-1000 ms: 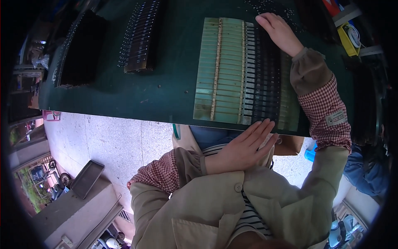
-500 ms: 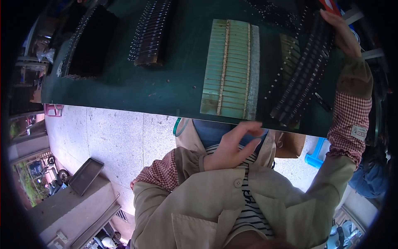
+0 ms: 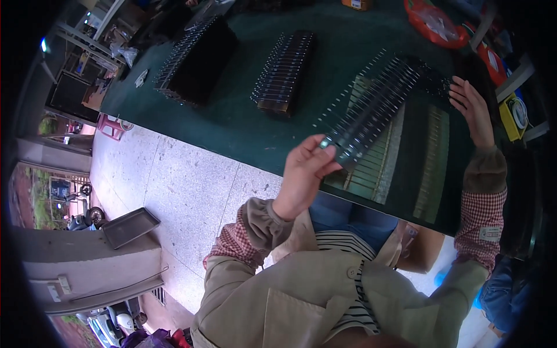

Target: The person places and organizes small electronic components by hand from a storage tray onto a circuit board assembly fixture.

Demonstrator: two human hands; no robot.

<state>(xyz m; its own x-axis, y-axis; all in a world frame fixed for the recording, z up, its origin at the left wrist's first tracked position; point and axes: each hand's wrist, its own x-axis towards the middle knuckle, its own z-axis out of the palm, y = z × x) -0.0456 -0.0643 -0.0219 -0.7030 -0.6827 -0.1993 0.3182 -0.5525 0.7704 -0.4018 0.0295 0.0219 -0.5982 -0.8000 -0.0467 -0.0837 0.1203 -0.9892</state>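
- Thumb and fingers of my left grip (image 3: 307,168) are clamped on the near end of a dark pinned strip (image 3: 377,107), which slants from near left to far right.
- The strip has rows of shiny metal pins along its length and lies across my view of the pale green ribbed board (image 3: 371,168), hiding part of it; I cannot tell whether its far end touches anything.
- My right grip (image 3: 474,113) has its fingers extended and apart with nothing seen in it, to the right of the strip, near some small dark pieces (image 3: 432,78).
- Just right of the ribbed board, a dull greenish board (image 3: 432,162) with a brownish line down its middle lies at the near side of the table (image 3: 232,130).
- Left of the strip stands a small pinned stack (image 3: 284,75), and farther left a larger dark stack (image 3: 200,66), also edged with pins.
- At the far right I see a red plastic bag (image 3: 438,26); nearer, by the right edge, a yellow holder (image 3: 514,119) contains a pale coiled cord (image 3: 521,113).
- Below the table's near edge, to the right, is a cardboard box (image 3: 428,249).
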